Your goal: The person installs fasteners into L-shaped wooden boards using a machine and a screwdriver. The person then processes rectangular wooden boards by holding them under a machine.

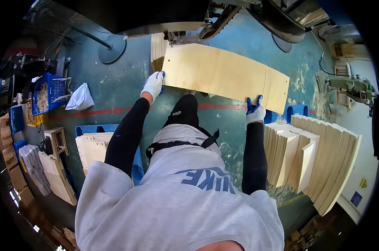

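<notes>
A long, pale plywood panel [223, 71] with small holes near its ends is held out in front of me. My left hand [154, 85], in a white glove with blue fingertips, grips its left end. Around the lower edge near the right end, my right hand [255, 111] is closed, in a matching glove. Beyond the panel's left end stands a stack of boards [157, 50], partly hidden by it. Above the panel hangs part of a dark machine [197, 29].
At right, stacked plywood boards [331, 154] stand by a blue pallet [296, 111]. More boards [93, 146] lie on a pallet at left. Farther left are a blue crate [51, 94] and a white sack [80, 98]. A round-based stand [113, 48] is upper left.
</notes>
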### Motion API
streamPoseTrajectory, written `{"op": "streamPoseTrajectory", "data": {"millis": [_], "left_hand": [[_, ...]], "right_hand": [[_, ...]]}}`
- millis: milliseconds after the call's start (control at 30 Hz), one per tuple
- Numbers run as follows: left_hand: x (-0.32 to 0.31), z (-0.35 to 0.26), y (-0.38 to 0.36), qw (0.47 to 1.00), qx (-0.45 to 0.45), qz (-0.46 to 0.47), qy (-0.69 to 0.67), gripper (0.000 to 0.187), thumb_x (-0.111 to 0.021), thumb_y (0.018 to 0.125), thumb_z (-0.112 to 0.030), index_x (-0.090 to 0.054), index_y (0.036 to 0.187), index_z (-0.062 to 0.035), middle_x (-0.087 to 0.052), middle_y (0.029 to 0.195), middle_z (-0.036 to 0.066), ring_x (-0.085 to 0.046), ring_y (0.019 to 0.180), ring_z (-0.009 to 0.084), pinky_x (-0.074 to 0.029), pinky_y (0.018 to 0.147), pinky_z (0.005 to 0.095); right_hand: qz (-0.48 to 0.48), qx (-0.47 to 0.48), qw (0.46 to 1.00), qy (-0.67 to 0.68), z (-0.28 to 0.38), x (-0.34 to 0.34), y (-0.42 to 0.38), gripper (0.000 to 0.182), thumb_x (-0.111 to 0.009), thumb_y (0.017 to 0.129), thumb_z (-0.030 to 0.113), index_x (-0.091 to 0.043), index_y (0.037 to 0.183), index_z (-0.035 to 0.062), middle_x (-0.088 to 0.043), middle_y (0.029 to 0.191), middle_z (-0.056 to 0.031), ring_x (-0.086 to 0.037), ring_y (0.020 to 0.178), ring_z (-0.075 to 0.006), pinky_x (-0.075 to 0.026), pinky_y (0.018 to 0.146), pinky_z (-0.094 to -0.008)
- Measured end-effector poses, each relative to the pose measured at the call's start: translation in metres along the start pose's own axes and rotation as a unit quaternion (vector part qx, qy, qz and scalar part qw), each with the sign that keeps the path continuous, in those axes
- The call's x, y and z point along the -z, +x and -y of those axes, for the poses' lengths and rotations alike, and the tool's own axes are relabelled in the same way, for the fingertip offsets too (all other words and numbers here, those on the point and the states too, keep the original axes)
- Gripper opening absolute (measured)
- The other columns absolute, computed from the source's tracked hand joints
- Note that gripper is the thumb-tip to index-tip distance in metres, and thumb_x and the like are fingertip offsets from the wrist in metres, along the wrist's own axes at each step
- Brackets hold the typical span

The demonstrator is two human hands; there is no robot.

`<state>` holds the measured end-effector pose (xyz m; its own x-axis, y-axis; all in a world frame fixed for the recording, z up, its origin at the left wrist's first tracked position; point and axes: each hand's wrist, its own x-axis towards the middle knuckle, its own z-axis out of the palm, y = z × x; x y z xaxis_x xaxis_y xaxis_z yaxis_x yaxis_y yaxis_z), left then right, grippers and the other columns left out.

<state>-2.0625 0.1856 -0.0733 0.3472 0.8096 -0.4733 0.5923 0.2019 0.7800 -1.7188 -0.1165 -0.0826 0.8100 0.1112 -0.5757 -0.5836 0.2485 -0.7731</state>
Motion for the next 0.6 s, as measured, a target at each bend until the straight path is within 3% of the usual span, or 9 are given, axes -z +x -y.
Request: {"op": "streamPoseTrajectory", "data": {"millis": [67, 367, 400, 500, 600], "left_hand": [[0.003, -0.018, -0.007, 0.999, 0.029, 0.008, -0.022, 0.034, -0.047, 0.102, -0.038, -0.063, 0.102, -0.0086, -0.059, 0.075, 0.004, -0.059, 0.059, 0.0156, -0.047, 0.053, 0.0329], [0.006, -0.012, -0.002, 1.0, 0.002, 0.027, -0.013, 0.032, -0.046, 0.103, -0.035, -0.062, 0.102, -0.0074, -0.059, 0.078, 0.003, -0.059, 0.059, 0.0134, -0.046, 0.05, 0.0303], [0.006, -0.004, 0.004, 0.998, 0.022, 0.046, -0.027, 0.034, -0.047, 0.102, -0.037, -0.063, 0.107, -0.0072, -0.065, 0.087, 0.01, -0.065, 0.075, 0.0231, -0.052, 0.065, 0.0364], [0.002, 0.011, 0.014, 0.997, -0.054, 0.002, 0.056, 0.035, -0.046, 0.101, -0.037, -0.063, 0.112, -0.0079, -0.068, 0.1, 0.016, -0.066, 0.093, 0.0325, -0.052, 0.079, 0.0407], [-0.001, 0.021, 0.02, 0.999, -0.023, 0.031, -0.015, 0.037, -0.046, 0.1, -0.038, -0.063, 0.115, -0.0084, -0.067, 0.111, 0.018, -0.062, 0.106, 0.0373, -0.049, 0.089, 0.0427]], "right_hand": [[0.004, -0.004, 1.0, -0.008, -0.002, 0.001, 0.0, 0.023, -0.066, 0.097, 0.022, -0.066, 0.112, 0.0052, -0.062, 0.107, -0.003, -0.062, 0.098, -0.0196, -0.06, 0.091, -0.0437], [0.003, -0.003, 1.0, 0.016, -0.004, 0.0, 0.003, 0.022, -0.068, 0.096, 0.023, -0.067, 0.111, 0.007, -0.063, 0.104, -0.0023, -0.062, 0.098, -0.0173, -0.059, 0.092, -0.0425], [0.015, 0.011, 0.999, 0.043, -0.007, 0.002, 0.004, 0.024, -0.074, 0.091, 0.021, -0.064, 0.105, 0.0052, -0.063, 0.098, -0.0053, -0.063, 0.09, -0.02, -0.062, 0.08, -0.0394], [-0.03, -0.02, 0.998, 0.056, -0.004, -0.001, 0.002, 0.025, -0.076, 0.09, 0.022, -0.063, 0.106, 0.0064, -0.063, 0.098, -0.005, -0.063, 0.091, -0.0189, -0.061, 0.078, -0.0362], [-0.03, -0.045, 0.997, 0.047, -0.005, 0.005, 0.01, 0.025, -0.075, 0.09, 0.027, -0.065, 0.104, 0.0086, -0.064, 0.098, -0.0005, -0.062, 0.087, -0.0149, -0.06, 0.075, -0.0294]]}}
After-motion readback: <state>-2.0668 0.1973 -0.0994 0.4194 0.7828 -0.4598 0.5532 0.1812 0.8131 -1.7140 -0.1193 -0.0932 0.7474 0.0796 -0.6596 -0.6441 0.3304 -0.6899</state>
